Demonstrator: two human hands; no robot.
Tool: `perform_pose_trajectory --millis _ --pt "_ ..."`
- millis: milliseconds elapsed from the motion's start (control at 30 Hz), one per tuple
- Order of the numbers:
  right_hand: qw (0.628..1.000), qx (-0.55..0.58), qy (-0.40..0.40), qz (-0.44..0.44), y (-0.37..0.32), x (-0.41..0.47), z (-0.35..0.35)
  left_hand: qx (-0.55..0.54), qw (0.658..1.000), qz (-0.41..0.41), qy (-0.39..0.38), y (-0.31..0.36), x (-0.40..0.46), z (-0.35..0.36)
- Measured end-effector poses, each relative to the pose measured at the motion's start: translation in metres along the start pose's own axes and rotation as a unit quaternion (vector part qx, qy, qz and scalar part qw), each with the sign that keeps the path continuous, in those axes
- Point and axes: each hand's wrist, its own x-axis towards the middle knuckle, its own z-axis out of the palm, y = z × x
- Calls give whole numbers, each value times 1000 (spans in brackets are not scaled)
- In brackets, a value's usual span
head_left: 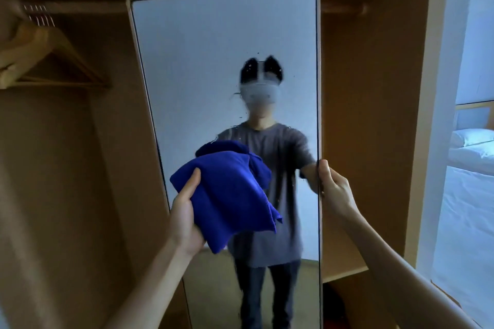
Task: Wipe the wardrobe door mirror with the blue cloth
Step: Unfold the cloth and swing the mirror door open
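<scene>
The left hand (187, 218) grips the bunched cloth (227, 195) at the mirror (213, 61), low and left of centre. The right hand (332, 185) clasps the mirror's right edge. Hard wiping could swing the door if that clasp slips.

My left hand's (184, 218) fingers are hidden under the blue cloth (227, 195), which covers part of the mirror (213, 61). The mirror's bottom runs off the near edge. The hangers (40, 53) on the left are blurred and cut off.
</scene>
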Motion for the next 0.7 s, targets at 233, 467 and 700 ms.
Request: perform_pose_trajectory --millis 233,467,700 --pt "991 -61 -25 115 -1 33 5 39 999 16 32 2 4 0" --pt "990 -33 -13 134 3 35 12 66 997 14 47 9 4 -8" --pt "985 -93 137 -49 -30 7 21 90 995 22 47 7 7 0"
